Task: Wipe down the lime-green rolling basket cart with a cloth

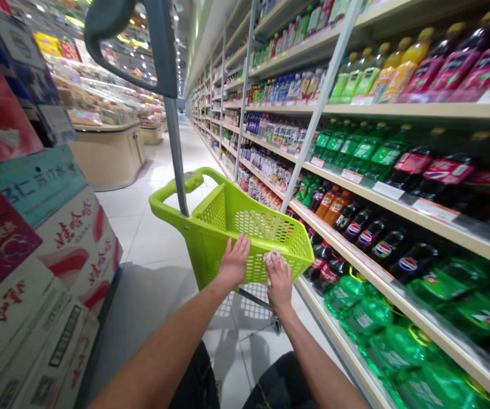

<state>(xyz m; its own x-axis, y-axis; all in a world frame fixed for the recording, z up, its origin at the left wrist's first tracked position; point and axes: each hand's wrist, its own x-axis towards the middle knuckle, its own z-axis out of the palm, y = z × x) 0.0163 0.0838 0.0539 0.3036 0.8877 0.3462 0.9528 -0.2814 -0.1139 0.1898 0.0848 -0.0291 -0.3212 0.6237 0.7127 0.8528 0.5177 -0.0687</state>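
A lime-green plastic shopping trolley basket (pixel 204 244) stands in front of me, with perforated walls and nothing visible inside it. My left hand (pixel 234 261) rests on its near side wall by the rim, fingers stretched out and holding nothing. Farther right on that same wall, my right hand (pixel 279 287) presses a crumpled white cloth (pixel 271 255) against the plastic near the rim. The fingers cover most of the cloth. A grey metal pole (pixel 175 153) rises from the trolley's left end to a dark grey handle (pixel 166 51) at the top.
Shelves of bottled drinks (pixel 381 147) line the right side, close to the basket. Stacked drink cartons (pixel 74 238) stand at the left. A tiled aisle (pixel 142 238) runs ahead, past a rounded display counter (pixel 108 153). My knees are below the basket.
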